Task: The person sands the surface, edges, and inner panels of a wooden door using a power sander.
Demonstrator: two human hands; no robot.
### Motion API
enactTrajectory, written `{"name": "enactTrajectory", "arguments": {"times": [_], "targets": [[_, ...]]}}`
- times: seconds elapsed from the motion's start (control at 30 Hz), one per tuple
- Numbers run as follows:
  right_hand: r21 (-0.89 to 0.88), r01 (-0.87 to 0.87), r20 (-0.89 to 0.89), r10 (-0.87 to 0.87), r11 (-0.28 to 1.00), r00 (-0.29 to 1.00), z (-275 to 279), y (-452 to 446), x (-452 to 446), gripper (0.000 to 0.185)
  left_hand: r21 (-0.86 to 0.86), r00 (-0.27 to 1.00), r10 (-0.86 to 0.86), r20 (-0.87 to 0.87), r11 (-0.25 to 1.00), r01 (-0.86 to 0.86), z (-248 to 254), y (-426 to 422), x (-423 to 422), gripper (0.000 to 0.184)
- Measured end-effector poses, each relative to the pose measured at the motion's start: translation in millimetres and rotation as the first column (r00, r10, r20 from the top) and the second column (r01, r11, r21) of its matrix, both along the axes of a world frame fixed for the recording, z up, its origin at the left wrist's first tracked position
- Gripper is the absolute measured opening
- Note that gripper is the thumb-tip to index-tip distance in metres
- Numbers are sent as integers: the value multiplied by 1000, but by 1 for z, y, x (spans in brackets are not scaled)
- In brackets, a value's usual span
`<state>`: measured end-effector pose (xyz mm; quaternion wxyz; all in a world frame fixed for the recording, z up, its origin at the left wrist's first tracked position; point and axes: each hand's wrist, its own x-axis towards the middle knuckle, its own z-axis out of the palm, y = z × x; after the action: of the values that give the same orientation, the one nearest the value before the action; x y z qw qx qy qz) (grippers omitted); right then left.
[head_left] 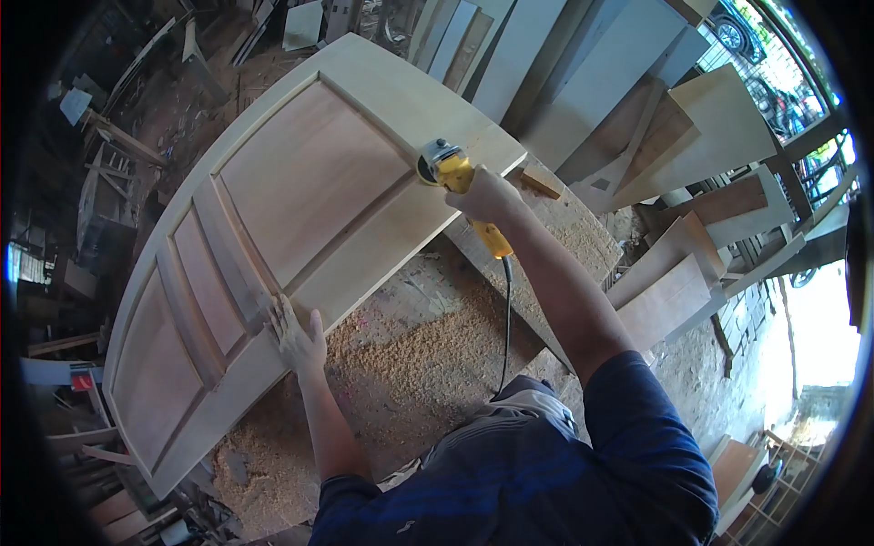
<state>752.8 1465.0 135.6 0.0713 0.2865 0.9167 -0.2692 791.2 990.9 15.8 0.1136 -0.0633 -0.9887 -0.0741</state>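
Observation:
A large pale wooden panelled door (pixel 364 271) lies in front of me, with recessed panels set in its frame. My right hand (pixel 487 196) is wrapped round the body of a yellow angle grinder (pixel 452 169). The grinder's metal head is at the door frame near a panel corner; whether its disc touches the wood I cannot tell. A dark power cord (pixel 508 318) runs from the grinder down towards my body. My left hand (pixel 296 335) rests on the door's near rail with fingers stretched out and thumb apart, holding nothing.
Sawdust (pixel 401 364) covers the surface below the door's near edge. A small wood block (pixel 541 185) lies on a dusty board to the right. Tall boards (pixel 592 91) lean at the back right, and cut panels (pixel 669 305) stand lower right. Wood scraps clutter the left side.

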Motion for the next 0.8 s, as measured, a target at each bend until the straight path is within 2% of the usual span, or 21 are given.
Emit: {"name": "enactTrajectory", "arguments": {"times": [0.07, 0.2, 0.4, 0.53, 0.67, 0.8], "targets": [[24, 9, 11, -9, 1000, 1000, 6, 0, -1, 64, -2, 1000, 5, 2, 1000, -5, 0, 0, -1, 82], [-198, 32, -10, -35, 980, 999, 9, 53, -9, 59, -7, 1000, 25, 0, 1000, -25, -3, 1, -1, 84], [-49, 125, -39, -127, 991, 991, 1, 111, -29, 62, -4, 999, 25, -24, 1000, -25, 3, 4, 0, 89], [-8, 142, 33, -142, 990, 989, 3, 135, -5, 61, 30, 999, 31, -37, 999, -30, -4, 0, -3, 96], [-28, 169, 17, -169, 985, 986, 17, 132, 36, 59, 4, 997, 73, 4, 997, -73, -8, 0, -4, 102], [-88, 118, -52, -123, 989, 991, 3, 122, 61, 58, -39, 995, 79, 66, 996, -77, -12, -3, -6, 106]]}}
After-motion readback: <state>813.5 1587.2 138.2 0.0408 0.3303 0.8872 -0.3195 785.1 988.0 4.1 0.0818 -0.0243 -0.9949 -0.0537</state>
